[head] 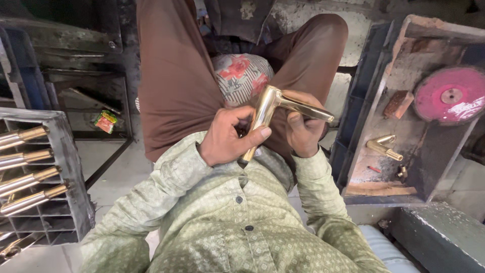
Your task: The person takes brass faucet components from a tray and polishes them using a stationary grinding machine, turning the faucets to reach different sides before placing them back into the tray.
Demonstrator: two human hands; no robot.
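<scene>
I see a small green and red packet [105,121] lying on the dark shelf at my left, well apart from my hands. My left hand [226,137] grips the brass tap [270,108] by its lower stem over my lap, while my right hand [303,132] closes under its spout.

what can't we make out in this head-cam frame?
- Brass tap, head view: its lower end sits inside the left hand, and the right hand covers the underside of the spout.
- Rack of brass pieces, head view: cut off by the left edge, so the count is unknown.
- Pink wheel: the mount is not visible.
- Small green packet: too small to identify.
</scene>
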